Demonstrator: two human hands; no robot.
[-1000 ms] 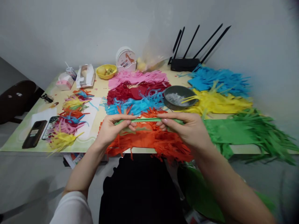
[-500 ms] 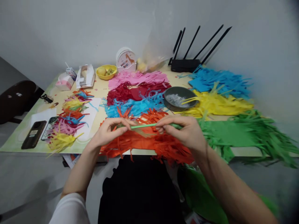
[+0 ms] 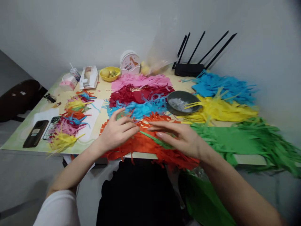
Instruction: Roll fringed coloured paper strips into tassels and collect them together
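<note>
A thin green strip (image 3: 150,135), perhaps paper or cloth, slants between my hands above a fringed orange piece (image 3: 138,142). My left hand (image 3: 118,131) has its fingertips at the strip's left end, index finger raised; a bit of green shows behind its fingers and the thumb is hidden. Stretched out over the strip's other end, my right hand (image 3: 182,138) has its thumb apart from the fingers. The strip runs beneath that thumb, and more green shows under the palm. Beyond the orange piece lie light blue (image 3: 141,108), dark red (image 3: 141,94) and pink (image 3: 141,81) fringed pieces.
A round dark bowl (image 3: 172,110) with clear bits stands behind my right hand. Green (image 3: 235,139), yellow (image 3: 225,108) and blue (image 3: 218,86) fringe lie right, below a router (image 3: 189,69). Left are small multicoloured tassels (image 3: 72,113) and a phone (image 3: 36,133).
The strip was level and taut between two pinching hands; now it slants down to the right. My right fingers have opened out, and my left index finger has lifted.
</note>
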